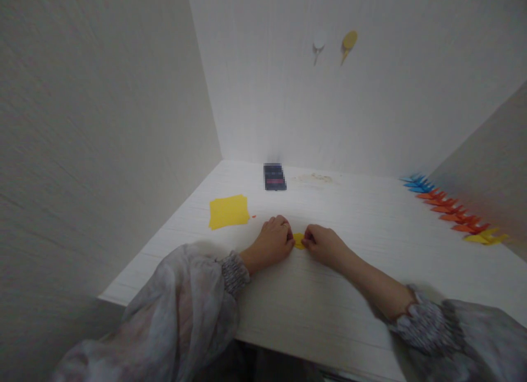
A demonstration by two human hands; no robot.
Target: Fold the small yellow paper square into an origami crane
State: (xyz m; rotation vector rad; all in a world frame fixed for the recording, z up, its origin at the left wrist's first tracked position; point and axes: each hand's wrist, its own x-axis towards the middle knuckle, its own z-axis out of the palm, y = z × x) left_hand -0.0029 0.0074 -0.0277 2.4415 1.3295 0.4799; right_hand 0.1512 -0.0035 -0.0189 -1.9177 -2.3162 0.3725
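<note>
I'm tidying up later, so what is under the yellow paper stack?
The yellow paper stack lies on the white tabletop, which shows around its edges. Whatever the paper covers cannot be seen.

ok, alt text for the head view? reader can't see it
A person's left hand and right hand hold a small piece of yellow paper between them at a white table. Yellow sheets lie to the left; a row of folded blue, orange and yellow paper figures runs along the right.

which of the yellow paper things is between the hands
The small yellow paper piece, touched by the left hand and the right hand; the flat rectangular yellow paper sheets and spiky yellow folded-paper figure lie apart, untouched.
</note>
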